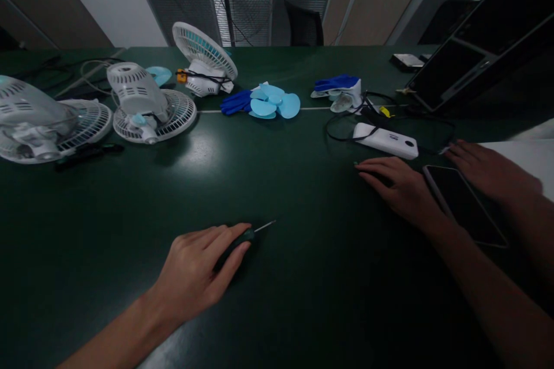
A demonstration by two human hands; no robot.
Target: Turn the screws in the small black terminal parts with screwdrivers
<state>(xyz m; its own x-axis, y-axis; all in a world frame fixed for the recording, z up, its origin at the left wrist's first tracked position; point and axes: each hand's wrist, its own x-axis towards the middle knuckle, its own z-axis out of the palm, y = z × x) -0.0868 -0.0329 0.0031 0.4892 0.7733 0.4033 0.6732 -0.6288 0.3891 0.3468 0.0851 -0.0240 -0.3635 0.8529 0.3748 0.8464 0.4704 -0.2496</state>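
Observation:
My left hand (201, 268) rests on the table with thumb and fingers closed around the dark green handle of a screwdriver (247, 236). Its thin metal shaft points right and slightly away from me. Farther right, my right hand (396, 184) lies low on the table, fingers bent together and pointing left. A tiny green tip shows at its fingertips; the rest of whatever is there is hidden. Just beyond this hand is a white power bank-like device (385, 139) with a black cable. A phone (465, 204) lies by my right wrist.
Another person's hand (491, 170) rests beyond the phone. White fan parts (153, 118) and a tilted fan head (203, 60) stand at the left and back. A light-blue fan blade (276, 101) lies near blue-and-white gloves (340, 87). A black case (480, 52) stands at right.

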